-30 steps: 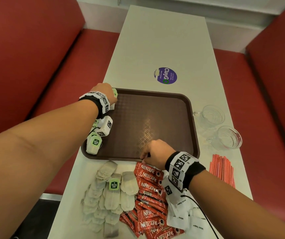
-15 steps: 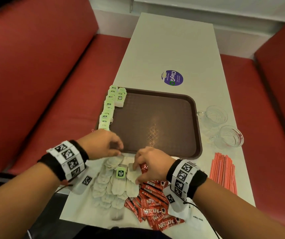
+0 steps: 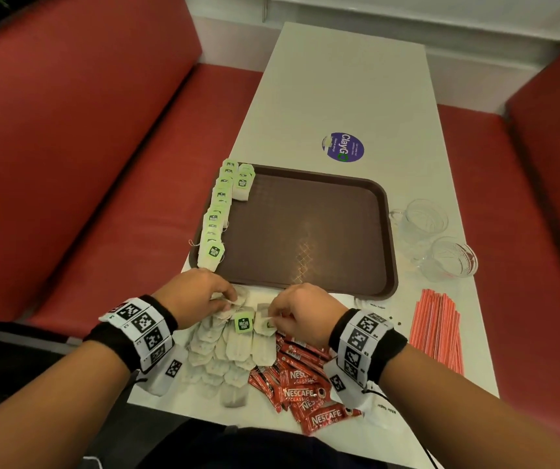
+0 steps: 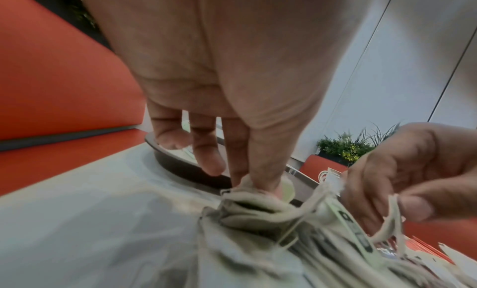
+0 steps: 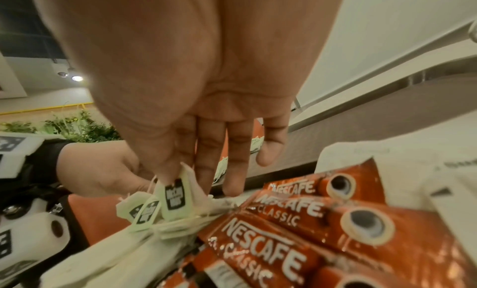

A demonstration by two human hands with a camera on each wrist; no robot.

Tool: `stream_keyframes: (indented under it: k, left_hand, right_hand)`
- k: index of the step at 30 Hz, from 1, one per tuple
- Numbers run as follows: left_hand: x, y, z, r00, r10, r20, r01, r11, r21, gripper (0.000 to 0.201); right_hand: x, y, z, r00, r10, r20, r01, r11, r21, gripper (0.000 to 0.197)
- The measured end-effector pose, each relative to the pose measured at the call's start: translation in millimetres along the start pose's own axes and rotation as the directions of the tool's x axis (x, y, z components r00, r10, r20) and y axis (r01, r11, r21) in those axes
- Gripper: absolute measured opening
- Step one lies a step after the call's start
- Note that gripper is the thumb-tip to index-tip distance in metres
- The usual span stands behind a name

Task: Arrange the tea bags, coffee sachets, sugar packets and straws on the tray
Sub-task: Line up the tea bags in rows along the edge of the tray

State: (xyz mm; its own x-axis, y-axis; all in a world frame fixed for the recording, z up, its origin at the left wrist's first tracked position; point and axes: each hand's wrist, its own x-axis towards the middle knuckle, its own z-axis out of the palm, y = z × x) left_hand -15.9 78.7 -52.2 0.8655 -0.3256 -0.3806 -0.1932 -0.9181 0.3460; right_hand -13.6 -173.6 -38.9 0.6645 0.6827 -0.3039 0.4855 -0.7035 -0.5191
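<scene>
A brown tray (image 3: 309, 231) lies on the white table with a row of tea bags (image 3: 217, 218) along its left rim. Loose tea bags (image 3: 228, 346) are piled in front of the tray's near edge. My left hand (image 3: 201, 296) pinches the top of one tea bag (image 4: 247, 190) at the far end of the pile. My right hand (image 3: 302, 316) pinches another tea bag by its green tag (image 5: 174, 198). Red Nescafe coffee sachets (image 3: 305, 387) lie under my right wrist. White sugar packets (image 3: 378, 406) lie partly hidden beneath it. Red straws (image 3: 437, 330) lie at the right.
Two clear glass cups (image 3: 420, 220) (image 3: 451, 262) stand right of the tray. A round purple sticker (image 3: 343, 147) is on the table beyond it. Red bench seats (image 3: 102, 184) flank the table on both sides. The table's near edge (image 3: 238, 414) is close to my body.
My left hand came back from the tray's left rim, leaving the tea bag row there, to the loose pile. My right hand shifted left from the coffee sachets onto the tea bags.
</scene>
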Motion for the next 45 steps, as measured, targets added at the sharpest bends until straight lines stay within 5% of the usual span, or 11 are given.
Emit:
stream_keyframes:
  k: [5,10,17,21,24,31,35,40,45]
  left_hand:
    - [-1,5,-13,0.993,-0.004,-0.12,-0.004,0.998,-0.063,0.015]
    - [-4,22,-35,0.967,0.107,-0.233,-0.135,0.985,-0.108,0.013]
    - [-4,40,-55,0.898,0.302,-0.319,-0.349,0.932,-0.098,0.007]
    - [-8,44,-66,0.864,0.323,-0.386,-0.385,0.918,-0.094,0.007]
    - [-8,42,-67,0.856,0.227,-0.466,-0.382,0.884,-0.271,0.011]
    - [21,26,-68,0.902,0.013,-0.431,-0.261,0.812,-0.522,0.012]
    - [72,-1,-83,0.878,-0.228,-0.422,-0.114,0.755,-0.646,0.011]
    - [140,-39,-99,0.85,-0.421,-0.317,0.259,0.857,-0.446,0.031]
    - [180,-38,-104,0.846,-0.459,-0.271,0.379,0.876,-0.299,0.038]
  right_hand:
    - [0,-4,-5,0.987,0.067,-0.145,-0.047,0.989,0.143,0.007]
    - [10,-2,-12,0.953,0.146,-0.266,-0.054,0.944,0.326,0.021]
    - [20,-16,-22,0.962,-0.001,-0.274,0.076,0.963,0.26,0.015]
    - [27,-15,-21,0.928,-0.001,-0.372,0.101,0.963,0.249,0.019]
    - [31,-16,-24,0.898,-0.007,-0.44,0.132,0.959,0.252,0.012]
    - [44,-14,-36,0.866,0.119,-0.486,0.11,0.903,0.416,0.009]
    - [44,-12,-45,0.866,0.21,-0.454,0.09,0.828,0.554,0.027]
    - [46,-11,-51,0.839,0.11,-0.533,0.136,0.906,0.401,0.029]
    - [45,-3,-55,0.835,0.126,-0.535,0.125,0.905,0.407,0.03]
